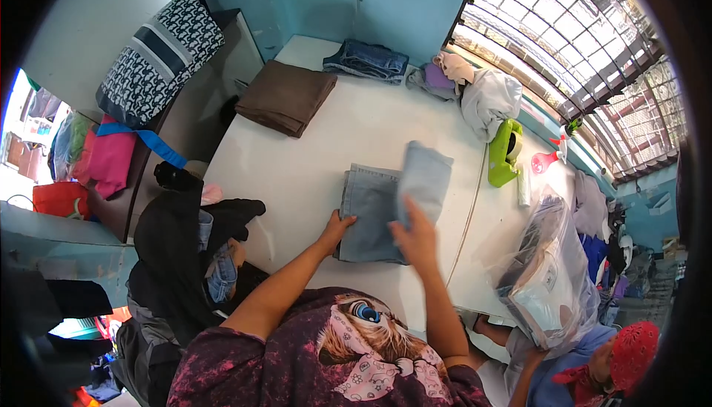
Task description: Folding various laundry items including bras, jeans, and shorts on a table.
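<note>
Blue-grey denim trousers (371, 212) lie partly folded on the white table (289, 184) before me. My left hand (337, 230) grips the left edge of the folded denim, thumb on top. Against the lighter, raised flap (427, 170) at the right is my right hand (414, 237), blurred, its fingers apart; whether it holds the cloth cannot be told. A folded brown cloth garment (286, 97) sits farther back on the left, and folded dark blue jeans (367, 60) lie by the wall.
A green tape dispenser (503, 154) and a red spray bottle (545, 161) stand at the right. A person (578, 368) in a red bandana holds a clear plastic bag of folded clothes (542, 284). Black garments (167, 251) heap at the left; crumpled cloths (489, 98) lie under the barred window.
</note>
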`<state>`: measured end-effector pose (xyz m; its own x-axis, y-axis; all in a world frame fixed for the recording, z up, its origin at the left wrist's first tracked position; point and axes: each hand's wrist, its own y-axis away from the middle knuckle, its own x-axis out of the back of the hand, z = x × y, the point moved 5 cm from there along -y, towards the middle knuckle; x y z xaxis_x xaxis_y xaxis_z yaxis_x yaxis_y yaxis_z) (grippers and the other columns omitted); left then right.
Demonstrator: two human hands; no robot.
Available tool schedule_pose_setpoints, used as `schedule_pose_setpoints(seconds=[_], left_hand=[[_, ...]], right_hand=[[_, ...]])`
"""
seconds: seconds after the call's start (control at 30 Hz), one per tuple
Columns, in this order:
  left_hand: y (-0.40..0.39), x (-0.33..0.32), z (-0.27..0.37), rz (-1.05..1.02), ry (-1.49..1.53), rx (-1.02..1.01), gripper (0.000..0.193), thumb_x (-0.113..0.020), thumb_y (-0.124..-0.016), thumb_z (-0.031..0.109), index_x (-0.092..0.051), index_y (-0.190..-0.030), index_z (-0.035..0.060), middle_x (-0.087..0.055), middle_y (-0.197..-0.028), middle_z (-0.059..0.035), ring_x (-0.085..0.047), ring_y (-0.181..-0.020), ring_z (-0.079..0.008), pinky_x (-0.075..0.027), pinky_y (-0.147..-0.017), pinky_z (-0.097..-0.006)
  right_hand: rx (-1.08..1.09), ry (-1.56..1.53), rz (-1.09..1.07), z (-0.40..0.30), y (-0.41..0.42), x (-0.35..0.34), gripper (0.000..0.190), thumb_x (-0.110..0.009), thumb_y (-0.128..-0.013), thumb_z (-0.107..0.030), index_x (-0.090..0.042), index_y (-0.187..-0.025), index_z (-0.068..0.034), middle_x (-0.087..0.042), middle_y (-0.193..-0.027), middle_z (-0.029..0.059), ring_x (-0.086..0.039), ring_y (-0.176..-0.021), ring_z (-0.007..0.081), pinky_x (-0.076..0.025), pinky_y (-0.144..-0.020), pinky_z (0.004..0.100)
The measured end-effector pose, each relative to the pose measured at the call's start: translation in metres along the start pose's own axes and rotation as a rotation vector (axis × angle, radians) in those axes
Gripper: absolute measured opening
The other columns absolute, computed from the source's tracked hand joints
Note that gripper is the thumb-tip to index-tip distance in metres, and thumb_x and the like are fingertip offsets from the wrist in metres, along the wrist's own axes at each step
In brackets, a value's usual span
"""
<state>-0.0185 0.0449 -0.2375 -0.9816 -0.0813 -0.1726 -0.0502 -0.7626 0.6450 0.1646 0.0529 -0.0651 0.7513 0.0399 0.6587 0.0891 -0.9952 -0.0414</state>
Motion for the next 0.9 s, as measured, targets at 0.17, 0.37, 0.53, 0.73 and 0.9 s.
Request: schedule_pose_setpoints(seconds=[0.17, 0.37, 0.53, 0.73, 0.9], left_hand=[[-0.013, 0.008, -0.018, -0.184, 0.448, 0.063, 0.060, -0.039, -0.085, 0.054, -0.043, -0.122, 0.0065, -0.049, -0.118, -0.0124, -0.047, -0.108, -0.0247, -0.038, -0.092, -0.0387], [0.008, 0.008, -0.008, -0.215, 0.647, 0.260, 0.046, -0.050, -0.086, 0.031, -0.041, -0.123, 0.0059, -0.053, -0.114, -0.0107, -0.051, -0.101, -0.0222, -0.043, -0.087, -0.0346], [-0.009, -0.016, 0.046, -0.102, 0.000, -0.238, 0.058, -0.059, -0.070, 0.006, -0.040, -0.125, 0.0025, -0.054, -0.106, -0.0111, -0.053, -0.095, -0.0200, -0.041, -0.086, -0.0318], [0.070, -0.080, 0.195, -0.302, -0.742, -0.866, 0.060, -0.051, -0.070, -0.005, -0.041, -0.128, 0.0093, -0.054, -0.117, -0.0120, -0.052, -0.105, -0.0271, -0.041, -0.087, -0.0342], [0.060, -0.043, 0.164, -0.232, -1.287, -1.396, 0.066, -0.055, -0.065, -0.008, -0.038, -0.128, 0.0035, -0.049, -0.122, -0.0104, -0.047, -0.112, -0.0270, -0.035, -0.092, -0.0367]], right_hand=[[0.064, 0.071, -0.314, -0.014, 0.037, -0.128, 0.066, -0.063, -0.073, -0.017, -0.034, -0.131, -0.008, -0.051, -0.110, 0.0169, -0.055, -0.091, 0.0370, -0.046, -0.075, 0.0414], [0.238, -0.062, -0.267, 0.021, 0.046, -0.144, 0.060, -0.061, -0.077, -0.018, -0.035, -0.129, -0.007, -0.053, -0.100, 0.0165, -0.057, -0.082, 0.0326, -0.047, -0.070, 0.0365], [-0.338, -0.777, -0.240, 0.054, 0.019, -0.091, 0.044, -0.053, -0.087, -0.029, -0.043, -0.124, -0.009, -0.057, -0.090, 0.0041, -0.054, -0.075, 0.0111, -0.043, -0.062, 0.0243], [-0.504, -1.350, 0.167, 0.072, -0.010, -0.003, 0.055, -0.035, -0.090, -0.050, -0.033, -0.130, -0.013, -0.053, -0.110, 0.0070, -0.053, -0.095, 0.0177, -0.042, -0.077, 0.0330], [-0.710, -1.493, 0.307, 0.133, 0.011, -0.036, 0.042, -0.043, -0.089, -0.040, -0.040, -0.122, -0.015, -0.048, -0.115, 0.0035, -0.046, -0.105, 0.0202, -0.039, -0.084, 0.0410]])
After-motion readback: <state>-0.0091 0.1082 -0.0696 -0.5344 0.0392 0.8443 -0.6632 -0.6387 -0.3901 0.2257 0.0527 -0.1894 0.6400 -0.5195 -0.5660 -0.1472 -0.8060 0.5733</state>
